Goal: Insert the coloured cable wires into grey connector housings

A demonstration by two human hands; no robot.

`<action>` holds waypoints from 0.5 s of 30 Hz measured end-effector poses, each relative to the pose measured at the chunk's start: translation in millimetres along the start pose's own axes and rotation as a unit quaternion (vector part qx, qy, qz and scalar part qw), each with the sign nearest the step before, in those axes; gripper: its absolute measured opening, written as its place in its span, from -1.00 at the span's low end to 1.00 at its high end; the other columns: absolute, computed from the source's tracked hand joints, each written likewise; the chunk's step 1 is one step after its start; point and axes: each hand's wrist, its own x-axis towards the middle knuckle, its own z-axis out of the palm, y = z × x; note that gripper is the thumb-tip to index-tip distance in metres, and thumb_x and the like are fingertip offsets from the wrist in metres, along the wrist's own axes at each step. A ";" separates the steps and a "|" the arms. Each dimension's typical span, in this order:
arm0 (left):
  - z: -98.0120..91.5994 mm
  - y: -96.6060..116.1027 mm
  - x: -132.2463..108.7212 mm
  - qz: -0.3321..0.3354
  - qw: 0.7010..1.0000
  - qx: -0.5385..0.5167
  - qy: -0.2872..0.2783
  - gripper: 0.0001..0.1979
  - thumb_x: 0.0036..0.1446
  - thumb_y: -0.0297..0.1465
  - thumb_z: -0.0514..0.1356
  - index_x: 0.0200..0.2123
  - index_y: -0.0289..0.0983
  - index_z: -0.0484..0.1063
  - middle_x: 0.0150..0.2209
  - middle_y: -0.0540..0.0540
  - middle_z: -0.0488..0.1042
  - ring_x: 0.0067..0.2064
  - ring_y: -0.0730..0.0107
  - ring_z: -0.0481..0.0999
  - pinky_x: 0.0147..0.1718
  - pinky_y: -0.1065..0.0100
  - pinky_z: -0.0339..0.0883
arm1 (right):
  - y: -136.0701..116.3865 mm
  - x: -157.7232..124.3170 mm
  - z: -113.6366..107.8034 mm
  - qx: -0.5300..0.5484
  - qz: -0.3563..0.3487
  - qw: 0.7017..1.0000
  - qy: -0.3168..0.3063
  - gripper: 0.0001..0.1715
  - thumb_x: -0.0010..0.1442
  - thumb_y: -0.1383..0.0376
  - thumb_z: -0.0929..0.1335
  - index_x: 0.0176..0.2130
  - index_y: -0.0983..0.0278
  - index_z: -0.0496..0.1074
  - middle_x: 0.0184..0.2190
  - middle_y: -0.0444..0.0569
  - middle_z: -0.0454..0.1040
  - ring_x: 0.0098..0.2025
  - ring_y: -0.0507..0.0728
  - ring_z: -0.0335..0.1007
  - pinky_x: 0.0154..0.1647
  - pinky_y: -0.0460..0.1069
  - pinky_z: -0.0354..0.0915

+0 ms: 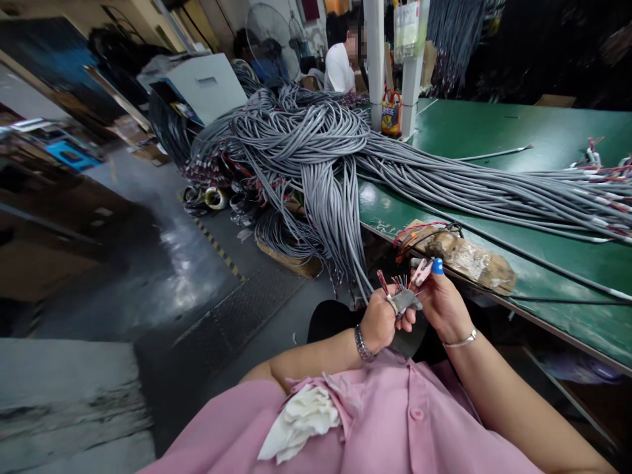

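In the head view my left hand (pixel 380 321) is closed around the end of a grey cable, just in front of my body. Thin coloured wires (pixel 401 283) fan out above its fingers, and a red-and-white bunch (pixel 382 282) stands up beside them. Dark grey material (pixel 405 301) covers the thumb area; whether it is a finger wrap or a separate piece I cannot tell. My right hand (pixel 447 308), a blue cap (pixel 437 266) on one fingertip, pinches a small pink-and-white clip-like tool (pixel 421 271) close to the wire tips. Its working end is too small to make out.
A big heap of grey cables (pixel 306 131) lies across the green table (pixel 494 128) and hangs over its edge. A taped wooden block (pixel 469 260) sits at the near edge, with cords beside it. Another person (pixel 340 68) is behind the heap, near a fan (pixel 273 43).
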 end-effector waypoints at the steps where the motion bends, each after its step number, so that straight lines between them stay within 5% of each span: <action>1: -0.4 -0.3 -0.1 -0.001 1.000 0.001 0.000 -0.65 0.04 -0.15 0.23 -0.51 -0.34 0.36 -0.66 -0.01 0.40 -0.72 0.55 0.32 -0.76 0.50 -0.05 | 0.9 -0.4 -0.8 0.001 0.001 1.000 0.005 -0.49 0.05 -0.16 0.39 -0.28 0.21 0.49 -0.53 -0.08 0.47 -0.54 0.10 0.37 -0.54 0.01 0.35; 9: -8.4 -2.8 -6.7 0.008 1.000 0.003 0.021 -0.63 0.03 -0.12 0.25 -0.48 -0.35 0.38 -0.65 -0.02 0.42 -0.71 0.56 0.32 -0.76 0.52 -0.01 | 4.2 -1.3 -15.9 0.038 0.035 0.999 -0.003 -0.41 0.13 -0.21 0.27 -0.30 0.21 0.50 -0.40 -0.08 0.48 -0.46 0.03 0.33 -0.45 -0.07 0.34; 15: -15.9 -0.1 -3.8 0.076 0.995 0.044 0.051 -0.69 0.05 -0.17 0.27 -0.41 -0.34 0.41 -0.60 0.01 0.43 -0.66 0.56 0.35 -0.70 0.51 0.18 | -2.5 -2.9 -10.1 -0.025 0.013 1.000 0.000 -0.67 0.14 0.04 0.40 -0.37 0.25 0.49 -0.45 -0.12 0.43 -0.46 0.00 0.28 -0.45 -0.10 0.30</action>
